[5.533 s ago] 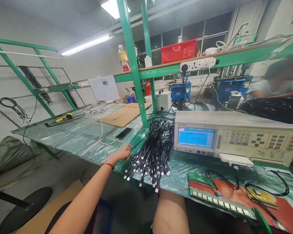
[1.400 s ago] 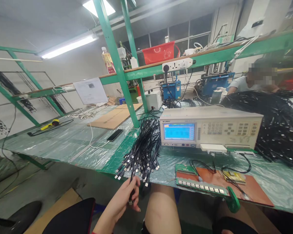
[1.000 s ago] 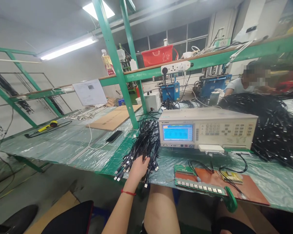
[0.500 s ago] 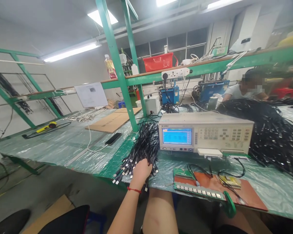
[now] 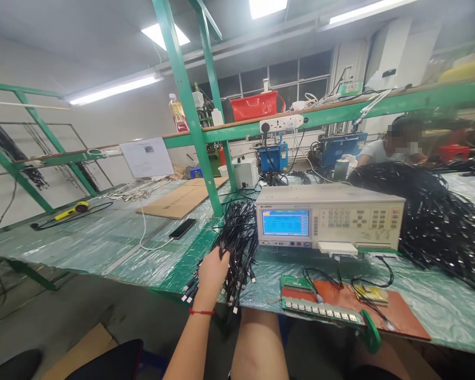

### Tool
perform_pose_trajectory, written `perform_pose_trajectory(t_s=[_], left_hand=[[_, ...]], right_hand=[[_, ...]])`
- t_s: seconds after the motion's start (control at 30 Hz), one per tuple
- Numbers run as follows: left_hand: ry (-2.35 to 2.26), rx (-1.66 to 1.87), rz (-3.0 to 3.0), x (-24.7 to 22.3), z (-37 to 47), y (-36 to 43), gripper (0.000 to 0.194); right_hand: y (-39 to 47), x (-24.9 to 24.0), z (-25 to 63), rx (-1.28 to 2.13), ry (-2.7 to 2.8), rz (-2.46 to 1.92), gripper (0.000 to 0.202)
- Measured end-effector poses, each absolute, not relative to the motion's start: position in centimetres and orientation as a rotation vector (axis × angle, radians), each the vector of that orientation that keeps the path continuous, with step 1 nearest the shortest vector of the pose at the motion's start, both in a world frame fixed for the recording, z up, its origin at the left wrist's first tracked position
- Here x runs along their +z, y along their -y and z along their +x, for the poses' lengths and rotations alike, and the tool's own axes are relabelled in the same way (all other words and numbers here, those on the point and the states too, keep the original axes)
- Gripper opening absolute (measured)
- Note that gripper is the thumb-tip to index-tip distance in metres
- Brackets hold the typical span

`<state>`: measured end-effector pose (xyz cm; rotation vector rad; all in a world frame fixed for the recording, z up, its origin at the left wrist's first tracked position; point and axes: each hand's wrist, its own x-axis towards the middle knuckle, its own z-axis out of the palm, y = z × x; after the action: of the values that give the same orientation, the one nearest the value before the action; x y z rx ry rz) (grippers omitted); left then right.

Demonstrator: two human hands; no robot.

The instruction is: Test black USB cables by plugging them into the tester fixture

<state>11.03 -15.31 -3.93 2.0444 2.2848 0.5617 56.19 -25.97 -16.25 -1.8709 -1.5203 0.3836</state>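
Note:
My left hand (image 5: 212, 270), a red string round its wrist, reaches into a pile of black USB cables (image 5: 240, 232) at the bench's front edge. Its fingers curl down over several cables on the left of the pile, and the fingertips are hidden among them. Metal plugs of the cables point toward me, some hanging at the edge. My right hand is out of view. Just right of the pile stands a bench tester (image 5: 328, 216) with a lit blue screen. In front of the tester lies a red-brown board (image 5: 404, 314) carrying a green test strip (image 5: 320, 310) with a row of sockets.
A larger heap of black cables (image 5: 439, 221) lies right of the tester, with a co-worker (image 5: 396, 142) behind it. A phone (image 5: 182, 228) on a white cord, a cardboard sheet (image 5: 182, 198) and a yellow-handled tool (image 5: 71, 210) lie leftward. A green post (image 5: 198, 132) rises behind the pile.
My left hand has moved left and slightly away from me across the cable pile. Cables under it have shifted, and the tester's screen shows a different display.

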Motion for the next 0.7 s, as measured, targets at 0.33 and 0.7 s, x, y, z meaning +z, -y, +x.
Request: perform_pose_trajectory(t_s=[0.33, 0.7], left_hand=[[-2.294, 0.369, 1.943, -6.6, 10.3, 13.5, 0.029], [-2.256, 0.447, 1.773, -6.7, 10.1, 11.7, 0.026]], right_hand=[[26.1, -18.5, 57.5, 0.455, 1.469, -1.966, 0.026], [24.8, -19.9, 57.8, 0.469, 1.489, -2.0, 0.027]])
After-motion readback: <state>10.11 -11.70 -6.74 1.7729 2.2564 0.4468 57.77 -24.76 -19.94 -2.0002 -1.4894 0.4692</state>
